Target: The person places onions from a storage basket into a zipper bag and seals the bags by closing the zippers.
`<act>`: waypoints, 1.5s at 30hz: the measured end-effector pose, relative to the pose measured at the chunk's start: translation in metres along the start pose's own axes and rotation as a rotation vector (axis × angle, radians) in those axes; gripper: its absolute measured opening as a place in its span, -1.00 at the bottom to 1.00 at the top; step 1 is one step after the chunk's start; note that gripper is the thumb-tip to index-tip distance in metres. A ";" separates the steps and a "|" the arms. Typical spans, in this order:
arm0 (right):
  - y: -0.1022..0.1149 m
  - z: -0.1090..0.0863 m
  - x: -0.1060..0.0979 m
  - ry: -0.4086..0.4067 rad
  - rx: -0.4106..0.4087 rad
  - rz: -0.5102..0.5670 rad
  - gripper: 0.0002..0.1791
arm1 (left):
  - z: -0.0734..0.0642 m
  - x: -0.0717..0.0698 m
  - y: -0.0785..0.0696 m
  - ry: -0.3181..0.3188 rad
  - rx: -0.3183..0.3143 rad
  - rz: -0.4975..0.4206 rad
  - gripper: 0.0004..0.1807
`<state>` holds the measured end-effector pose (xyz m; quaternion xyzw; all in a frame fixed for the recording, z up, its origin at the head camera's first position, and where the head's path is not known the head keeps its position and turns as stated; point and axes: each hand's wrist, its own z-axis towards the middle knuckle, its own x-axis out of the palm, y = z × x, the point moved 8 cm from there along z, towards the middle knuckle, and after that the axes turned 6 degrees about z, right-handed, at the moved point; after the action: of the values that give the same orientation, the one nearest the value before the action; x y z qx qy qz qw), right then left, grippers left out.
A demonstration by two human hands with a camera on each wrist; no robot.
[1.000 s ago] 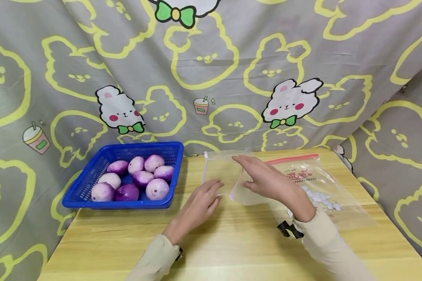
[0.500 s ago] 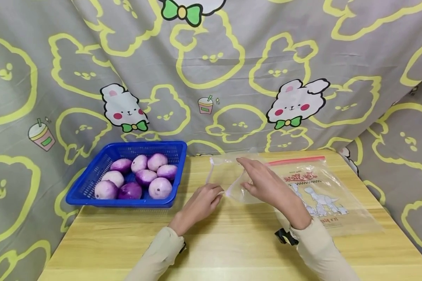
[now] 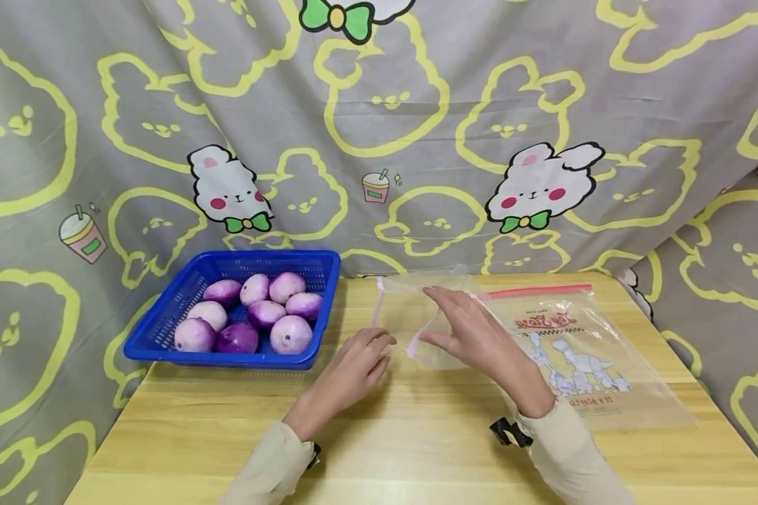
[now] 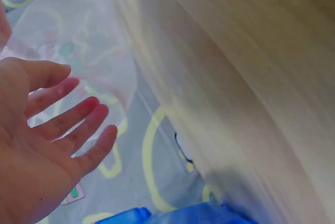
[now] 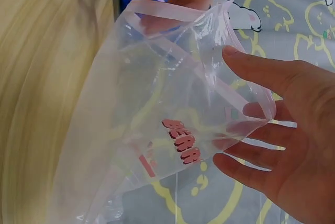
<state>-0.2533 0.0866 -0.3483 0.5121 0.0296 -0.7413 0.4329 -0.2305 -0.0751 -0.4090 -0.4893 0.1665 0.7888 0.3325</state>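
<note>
Left hand, fingers relaxed and spread, holds nothing, just beside the mouth of the clear plastic zip bag. Right hand, fingers straight, lifts the bag's upper lip. Advised: pinch both lips and part them wide; blue plastic basket of purple onions lies beyond the left hand.
</note>
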 end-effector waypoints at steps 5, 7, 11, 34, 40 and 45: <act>0.003 0.000 0.002 -0.006 -0.012 0.001 -0.16 | -0.008 -0.028 0.003 -0.056 -0.034 -0.015 -0.70; 0.004 0.000 0.003 -0.001 -0.008 -0.003 -0.16 | -0.010 -0.042 0.007 -0.091 -0.052 -0.018 -0.72; 0.004 0.000 0.004 0.013 0.010 -0.005 -0.15 | -0.014 -0.068 0.020 -0.187 -0.062 0.000 -0.77; -0.003 -0.002 -0.001 0.013 0.056 -0.012 -0.12 | -0.041 -0.083 0.132 -0.029 -0.337 0.005 -0.79; -0.005 -0.003 -0.003 0.027 0.072 0.006 -0.12 | -0.041 -0.077 0.142 0.092 -0.338 -0.022 -0.76; -0.006 -0.003 -0.004 0.017 0.064 0.004 -0.13 | -0.044 -0.071 0.150 0.164 -0.367 -0.026 -0.66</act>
<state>-0.2540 0.0943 -0.3489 0.5318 0.0085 -0.7367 0.4176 -0.2830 -0.2348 -0.3763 -0.6063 0.0403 0.7592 0.2332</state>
